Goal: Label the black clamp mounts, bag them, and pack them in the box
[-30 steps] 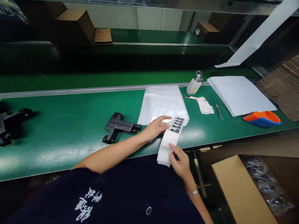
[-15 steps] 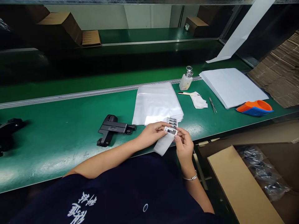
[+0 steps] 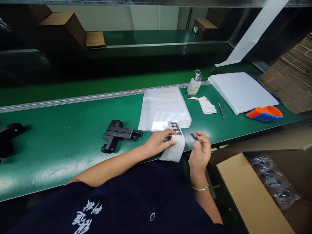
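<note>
My left hand point(image 3: 159, 140) pinches a white strip of label backing point(image 3: 175, 148) that carries several small dark labels point(image 3: 175, 127) at its far end. My right hand point(image 3: 201, 152) is raised just right of the strip, its fingertips pinched on one small dark label point(image 3: 194, 135) peeled off it. A black plastic part point(image 3: 118, 134) lies on the green table point(image 3: 60, 139) to the left of my left hand. A stack of clear plastic bags point(image 3: 163, 107) lies just beyond the strip.
Further right lie a pump bottle point(image 3: 194, 84), a white cloth point(image 3: 207, 106), tweezers point(image 3: 221, 110), a stack of white sheets point(image 3: 240, 91) and an orange and blue dish point(image 3: 265, 113). An open cardboard box point(image 3: 253, 191) stands at lower right. Another black part point(image 3: 8, 134) lies far left.
My right hand has pulled away from the strip to the right with one label in its fingertips. The strip has dropped back flatter in my left hand.
</note>
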